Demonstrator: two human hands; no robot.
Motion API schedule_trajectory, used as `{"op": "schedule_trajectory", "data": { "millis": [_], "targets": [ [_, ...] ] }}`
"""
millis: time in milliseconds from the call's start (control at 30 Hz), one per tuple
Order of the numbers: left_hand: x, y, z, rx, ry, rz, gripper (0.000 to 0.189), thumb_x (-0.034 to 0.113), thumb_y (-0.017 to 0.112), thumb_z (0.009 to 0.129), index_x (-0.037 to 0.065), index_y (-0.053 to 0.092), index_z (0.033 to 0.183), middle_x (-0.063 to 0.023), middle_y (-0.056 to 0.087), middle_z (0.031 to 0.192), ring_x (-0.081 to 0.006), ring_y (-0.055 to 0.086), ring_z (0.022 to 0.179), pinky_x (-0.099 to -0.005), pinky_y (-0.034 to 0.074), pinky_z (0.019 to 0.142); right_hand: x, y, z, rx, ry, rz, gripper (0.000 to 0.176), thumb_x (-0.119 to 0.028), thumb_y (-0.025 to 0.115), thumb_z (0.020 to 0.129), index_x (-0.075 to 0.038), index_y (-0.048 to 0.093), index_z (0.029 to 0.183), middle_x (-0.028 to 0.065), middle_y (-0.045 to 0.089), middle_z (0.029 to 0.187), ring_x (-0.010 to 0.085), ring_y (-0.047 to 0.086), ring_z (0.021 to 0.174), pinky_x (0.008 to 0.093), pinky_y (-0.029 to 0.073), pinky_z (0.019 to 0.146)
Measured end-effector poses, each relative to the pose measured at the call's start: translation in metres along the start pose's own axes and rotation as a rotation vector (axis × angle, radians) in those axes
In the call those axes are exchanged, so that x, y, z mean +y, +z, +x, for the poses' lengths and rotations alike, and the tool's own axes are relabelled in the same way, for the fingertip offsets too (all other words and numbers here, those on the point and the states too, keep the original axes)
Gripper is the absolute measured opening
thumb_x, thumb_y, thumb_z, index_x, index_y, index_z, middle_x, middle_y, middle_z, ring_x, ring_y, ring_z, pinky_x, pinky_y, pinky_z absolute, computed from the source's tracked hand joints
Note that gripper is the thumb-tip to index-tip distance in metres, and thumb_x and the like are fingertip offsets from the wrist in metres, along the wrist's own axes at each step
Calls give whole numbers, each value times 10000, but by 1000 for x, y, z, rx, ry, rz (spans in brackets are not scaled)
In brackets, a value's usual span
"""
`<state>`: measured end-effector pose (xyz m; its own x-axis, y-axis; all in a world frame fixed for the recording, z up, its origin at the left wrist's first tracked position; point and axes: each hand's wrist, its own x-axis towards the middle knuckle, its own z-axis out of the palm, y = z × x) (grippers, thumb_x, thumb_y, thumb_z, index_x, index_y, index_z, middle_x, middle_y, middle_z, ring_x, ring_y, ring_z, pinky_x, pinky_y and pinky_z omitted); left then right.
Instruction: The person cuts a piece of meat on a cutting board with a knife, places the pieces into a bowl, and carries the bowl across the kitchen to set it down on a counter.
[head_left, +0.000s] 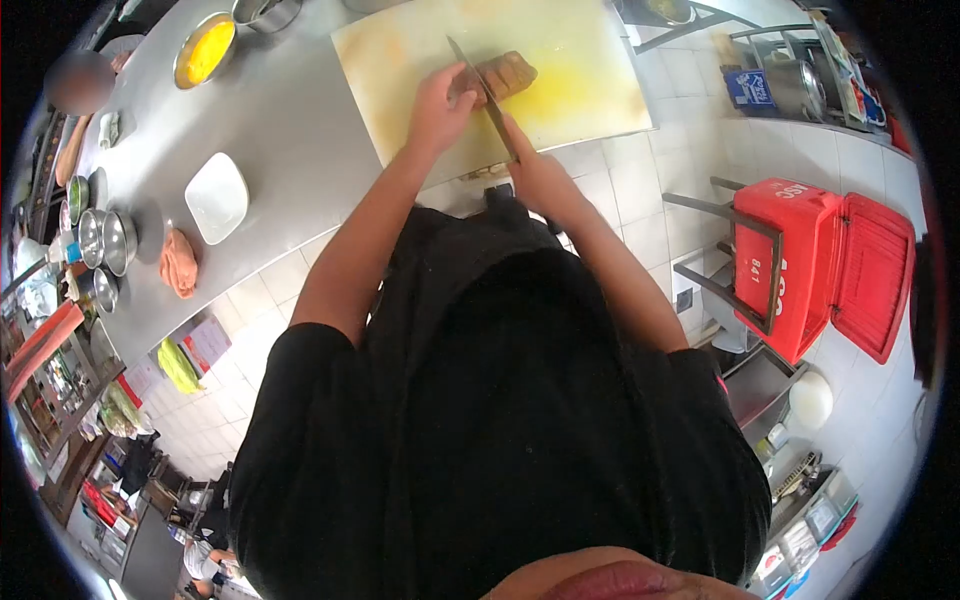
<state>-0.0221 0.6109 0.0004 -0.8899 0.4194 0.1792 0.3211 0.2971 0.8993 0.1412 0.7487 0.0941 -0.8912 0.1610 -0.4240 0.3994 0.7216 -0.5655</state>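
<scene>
On a pale cutting board [590,40] lies a browned piece of meat [512,74], with cuts showing across its right part. A knife [494,108] crosses the meat at a slant, its tip pointing away from me. My right hand [545,182] is closed round the knife's handle near the board's front edge. Left of the blade, my left hand [440,112] presses its fingers on the meat's left end, partly hiding it. Yellow wet stains spread over the board right of the meat.
Left on the steel table [290,120] are a white dish [217,198], a bowl of yellow liquid [208,50], an orange cloth [179,262] and metal bowls [118,242]. A red cooler box [785,265] with its lid open stands at right. Another person's arm [72,150] shows at far left.
</scene>
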Motion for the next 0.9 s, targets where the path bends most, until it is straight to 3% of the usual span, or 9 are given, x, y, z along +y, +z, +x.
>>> {"op": "schedule_trajectory", "data": {
  "millis": [167,367,467,667,900],
  "targets": [
    [-3,-1,-15,39,7,-28,484,151,724,882,61,616,1345,-186,635,1292,-350,581,1214,-439,503,999,24,9,-50,-93,136,-79,787,-137,512,982,-331,129,1641,329,702,941,514,688,883,618,525,806],
    [-18,-15,-27,-2,47,22,462,119,731,864,65,633,1313,-172,637,1279,-356,583,1203,-437,499,1000,17,5,-15,10,28,-54,733,-138,509,983,-310,215,1632,328,697,947,502,685,858,602,531,791],
    [-9,-29,-33,28,59,61,454,123,735,863,68,639,1303,-172,637,1281,-359,577,1221,-439,491,1019,24,4,-27,126,-107,27,718,-130,531,977,-296,266,1624,317,698,936,492,683,848,584,535,786],
    [18,-33,-24,64,162,112,450,162,759,864,57,644,1287,-173,634,1298,-368,560,1256,-448,459,1075,32,-41,-50,275,-134,66,718,-147,571,992,-297,269,1627,292,694,859,494,673,816,570,531,762],
    [34,-14,-3,78,292,186,469,201,774,858,58,641,1284,-177,621,1317,-375,548,1266,-452,465,1076,44,-48,-39,174,-151,-35,707,-169,562,1004,-329,265,1625,283,688,834,485,673,796,571,523,748]
  ]
}}
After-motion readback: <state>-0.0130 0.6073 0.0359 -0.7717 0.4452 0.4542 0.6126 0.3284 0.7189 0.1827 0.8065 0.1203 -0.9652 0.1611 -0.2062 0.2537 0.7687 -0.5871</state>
